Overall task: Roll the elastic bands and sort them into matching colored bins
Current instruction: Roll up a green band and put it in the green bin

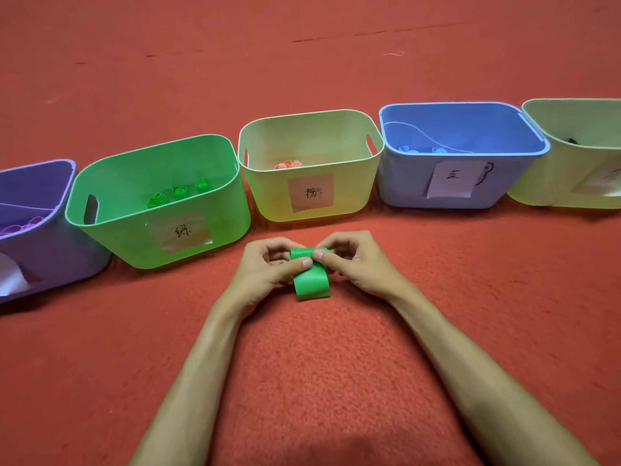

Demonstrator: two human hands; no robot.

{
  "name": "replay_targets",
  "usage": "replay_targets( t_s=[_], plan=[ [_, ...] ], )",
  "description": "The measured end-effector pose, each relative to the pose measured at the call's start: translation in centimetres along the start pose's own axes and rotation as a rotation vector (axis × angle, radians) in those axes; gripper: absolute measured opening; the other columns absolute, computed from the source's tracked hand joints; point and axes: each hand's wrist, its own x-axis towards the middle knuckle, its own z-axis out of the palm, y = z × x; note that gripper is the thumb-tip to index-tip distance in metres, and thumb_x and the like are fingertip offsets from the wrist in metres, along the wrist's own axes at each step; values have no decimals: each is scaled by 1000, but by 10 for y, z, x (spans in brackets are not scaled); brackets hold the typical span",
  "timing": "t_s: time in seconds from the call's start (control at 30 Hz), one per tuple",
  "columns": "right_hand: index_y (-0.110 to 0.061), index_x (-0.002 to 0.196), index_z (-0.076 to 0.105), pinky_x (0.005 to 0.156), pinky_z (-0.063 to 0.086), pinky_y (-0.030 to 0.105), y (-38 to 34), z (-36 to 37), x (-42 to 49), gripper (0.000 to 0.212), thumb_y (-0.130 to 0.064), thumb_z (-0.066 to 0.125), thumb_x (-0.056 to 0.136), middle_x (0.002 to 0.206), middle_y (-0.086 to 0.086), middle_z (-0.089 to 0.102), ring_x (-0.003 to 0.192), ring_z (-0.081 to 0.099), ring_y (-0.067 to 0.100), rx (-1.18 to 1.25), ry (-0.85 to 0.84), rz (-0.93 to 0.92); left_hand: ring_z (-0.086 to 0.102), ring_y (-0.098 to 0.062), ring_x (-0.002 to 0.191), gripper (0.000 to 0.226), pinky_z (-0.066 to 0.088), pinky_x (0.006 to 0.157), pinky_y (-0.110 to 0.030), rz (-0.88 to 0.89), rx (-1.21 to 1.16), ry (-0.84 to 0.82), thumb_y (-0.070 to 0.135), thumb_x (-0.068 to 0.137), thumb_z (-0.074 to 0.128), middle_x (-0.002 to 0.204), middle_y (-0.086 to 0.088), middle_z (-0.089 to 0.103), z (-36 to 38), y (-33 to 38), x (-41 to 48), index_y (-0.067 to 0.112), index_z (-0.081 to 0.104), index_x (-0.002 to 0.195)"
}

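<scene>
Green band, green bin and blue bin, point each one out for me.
green band point(312, 284), head view, on its loose lower flap.
green bin point(134, 237), head view, on its front wall.
blue bin point(403, 183), head view, front wall left of label.

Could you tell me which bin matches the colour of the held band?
The green bin, second from the left: it alone matches the green band; the rest are purple, yellow or blue.

A red-orange textured carpet point(312, 375) fills the whole frame. 1 pale loose thread point(394, 54) lies on it in the upper right, and short dark marks point(304, 40) run across the top of the frame. A soft shadow point(322, 454) falls at the bottom centre.
</scene>
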Motion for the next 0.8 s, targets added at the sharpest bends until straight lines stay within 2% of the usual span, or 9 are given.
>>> replay_targets(
  t_s=[0.1,0.23,0.33,0.47,0.57,0.63,0.8],
  plan=[
    [5,100,73,58,47,14,0,-1,0,11,-4,73,93,79,-2,73,68,62,4,39,10,-42,65,-11,67,29,51,57,-18,-16,2,-26,18,84,80,89,-16,72,1,2,0,1,74,107],
    [9,103,72,60,47,12,-3,-1,-2,14,2,74,91,84,2,73,71,63,1,48,15,-84,59,-10,55,34,51,52,-18,-51,24,-58,34,91,70,74,-9,68,3,5,2,1,77,98],
    [4,102,73,64,47,16,-3,-2,-2,16,1,78,87,86,6,73,73,61,8,37,12,-92,61,-10,55,23,51,51,-19,-45,34,-52,23,94,71,77,-12,73,0,3,2,1,77,99],
    [-1,101,74,63,44,18,-4,-3,-1,11,-5,77,90,83,8,71,71,58,8,14,-17,-65,57,-7,54,20,48,51,-16,-22,7,-25,11,90,75,83,-13,74,1,2,1,-1,76,106],
    [-6,95,75,60,46,16,-3,-3,0,5,-9,72,96,78,-5,73,67,62,4,21,-22,-21,56,-8,57,20,45,52,-17,3,31,-6,7,86,78,84,-13,73,3,4,-1,2,77,105],
    [-4,95,75,58,46,17,-2,-2,0,5,-8,71,96,75,-7,72,65,62,4,25,-16,-17,57,-9,59,20,46,52,-18,1,34,-1,6,85,79,86,-14,73,2,3,-1,4,76,104],
    [7,104,72,66,50,18,-4,-3,-2,14,0,74,92,89,8,74,74,66,7,49,6,-90,57,-9,57,23,47,50,-19,-10,118,-24,25,89,76,82,-11,72,5,7,-2,5,75,101]
  ],
)
